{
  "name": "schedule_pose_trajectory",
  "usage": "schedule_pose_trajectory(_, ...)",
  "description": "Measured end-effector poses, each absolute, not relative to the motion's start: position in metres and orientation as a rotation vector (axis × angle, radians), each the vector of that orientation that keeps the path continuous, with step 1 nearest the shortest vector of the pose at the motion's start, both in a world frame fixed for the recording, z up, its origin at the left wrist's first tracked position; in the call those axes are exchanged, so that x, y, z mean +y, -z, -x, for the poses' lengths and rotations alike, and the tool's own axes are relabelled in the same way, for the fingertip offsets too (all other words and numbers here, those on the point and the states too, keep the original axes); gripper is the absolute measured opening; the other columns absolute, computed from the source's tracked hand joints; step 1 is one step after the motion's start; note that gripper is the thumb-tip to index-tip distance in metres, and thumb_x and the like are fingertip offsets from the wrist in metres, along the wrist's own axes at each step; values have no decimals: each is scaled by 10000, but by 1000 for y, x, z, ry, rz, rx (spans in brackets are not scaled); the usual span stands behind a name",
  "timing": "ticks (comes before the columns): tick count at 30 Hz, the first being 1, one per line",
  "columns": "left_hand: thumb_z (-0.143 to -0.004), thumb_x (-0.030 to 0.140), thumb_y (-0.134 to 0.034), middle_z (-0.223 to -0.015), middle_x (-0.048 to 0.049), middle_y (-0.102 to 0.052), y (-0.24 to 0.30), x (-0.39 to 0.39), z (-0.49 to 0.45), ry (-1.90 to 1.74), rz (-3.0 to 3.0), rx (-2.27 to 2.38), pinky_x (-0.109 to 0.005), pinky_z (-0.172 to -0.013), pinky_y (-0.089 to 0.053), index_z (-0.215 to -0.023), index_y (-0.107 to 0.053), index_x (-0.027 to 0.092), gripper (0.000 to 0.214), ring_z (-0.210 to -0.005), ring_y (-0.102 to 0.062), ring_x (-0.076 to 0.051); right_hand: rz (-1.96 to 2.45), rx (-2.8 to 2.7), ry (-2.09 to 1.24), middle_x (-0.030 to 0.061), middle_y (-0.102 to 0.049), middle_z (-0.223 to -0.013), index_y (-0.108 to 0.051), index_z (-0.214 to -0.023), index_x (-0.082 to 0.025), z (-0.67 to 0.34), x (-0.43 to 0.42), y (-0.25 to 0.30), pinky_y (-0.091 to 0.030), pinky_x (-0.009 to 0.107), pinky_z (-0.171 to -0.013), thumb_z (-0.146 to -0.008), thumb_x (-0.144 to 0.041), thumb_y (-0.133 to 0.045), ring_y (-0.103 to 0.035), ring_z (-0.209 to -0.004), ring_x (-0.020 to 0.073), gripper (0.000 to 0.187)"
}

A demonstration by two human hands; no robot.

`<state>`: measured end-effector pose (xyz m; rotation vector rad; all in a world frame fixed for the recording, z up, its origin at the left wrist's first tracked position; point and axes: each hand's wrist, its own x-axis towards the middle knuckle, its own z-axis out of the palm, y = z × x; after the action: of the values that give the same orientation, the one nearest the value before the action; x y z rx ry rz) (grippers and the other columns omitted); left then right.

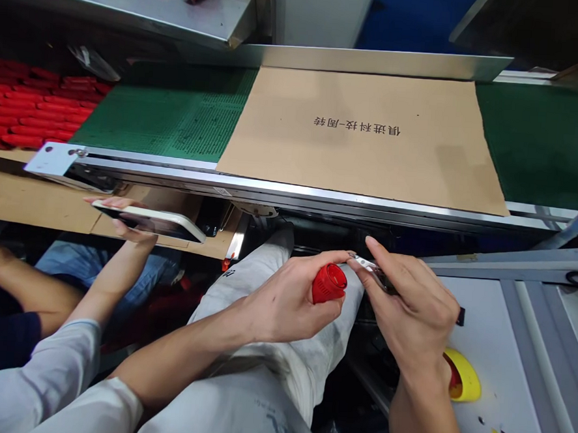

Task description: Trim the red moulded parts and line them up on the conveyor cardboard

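Note:
My left hand (288, 301) is closed around a small red plastic part (328, 283) held over my lap. My right hand (411, 302) pinches a slim metal tool (368, 266), its tip touching the top of the red part. Both hands are below the edge of the conveyor (271, 189).
A cardboard sheet (367, 136) with printed characters lies on the green conveyor belt (178, 108). Several red parts (26, 106) are stacked at the left. Another person's hand (122, 222) holds a phone (151, 221) at the left. A yellow-ringed red button (460, 377) is on the white cabinet (505, 360) at the right.

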<state>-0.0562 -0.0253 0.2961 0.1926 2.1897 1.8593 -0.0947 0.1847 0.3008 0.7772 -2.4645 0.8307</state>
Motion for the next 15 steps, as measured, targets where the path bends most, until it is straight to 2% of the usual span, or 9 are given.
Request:
schedule_pose_trajectory(3, -871, 114, -656, -669, 105, -523, -296, -26, 57, -1842, -187, 2171, -293, -733, -476, -1505, -584, 173, 640, -607, -457, -113, -580, -2549, -1240, 24, -734, -904, -772, -1371, -284, 99, 190, -298, -549, 304, -694, -982, -305, -813, -668, -754, 156, 391)
schedule_pose_trajectory(5, -884, 110, -656, -653, 117, -503, -297, -26, 57, -1834, -195, 2150, -284, -713, -464, -1524, -563, 190, 652, -591, -450, -104, -571, -2585, -1635, 42, -724, -885, -751, -1389, -242, 102, 196, -293, -549, 299, -627, -1067, -432, -674, -665, -722, 165, 382)
schedule_pose_trajectory(6, -896, 112, -656, -648, 122, -490, -298, -26, 56, -1835, -205, 2134, -278, -699, -456, -1532, -549, 207, 652, -582, -442, -100, -563, -2595, -1728, 52, -735, -900, -745, -1389, -231, 103, 198, -289, -553, 299, -623, -1090, -459, -623, -673, -727, 169, 396)
schedule_pose_trajectory(7, -911, 124, -664, -658, 122, -486, -299, -26, 55, -1847, -209, 2115, -272, -686, -448, -1536, -530, 227, 648, -583, -438, -97, -529, -2611, -1694, 60, -751, -929, -748, -1375, -227, 103, 201, -284, -565, 305, -648, -1089, -471, -617, -685, -753, 174, 398)
schedule_pose_trajectory(9, -942, 180, -700, -744, 103, -518, -298, -26, 53, -1915, -176, 2058, -258, -664, -441, -1508, -488, 258, 610, -624, -459, -96, -381, -2634, -1371, 71, -776, -1012, -775, -1335, -238, 100, 204, -272, -589, 324, -756, -1028, -463, -720, -708, -851, 188, 384)
schedule_pose_trajectory(11, -991, 280, -705, -862, 68, -560, -298, -27, 54, -2020, -98, 1936, -250, -657, -457, -1417, -451, 265, 496, -678, -508, -97, -261, -2629, -1201, 83, -789, -1086, -781, -1333, -243, 92, 206, -256, -597, 337, -852, -978, -438, -787, -725, -940, 200, 405)
schedule_pose_trajectory(15, -1053, 448, -658, -966, 6, -652, -303, -24, 79, -2213, -97, 1720, -283, -728, -546, -1307, -458, 242, 384, -750, -650, -120, -69, -2659, -1582, 139, -804, -1208, -786, -1310, -206, 69, 204, -214, -639, 344, -844, -988, -502, -745, -769, -1012, 237, 440)
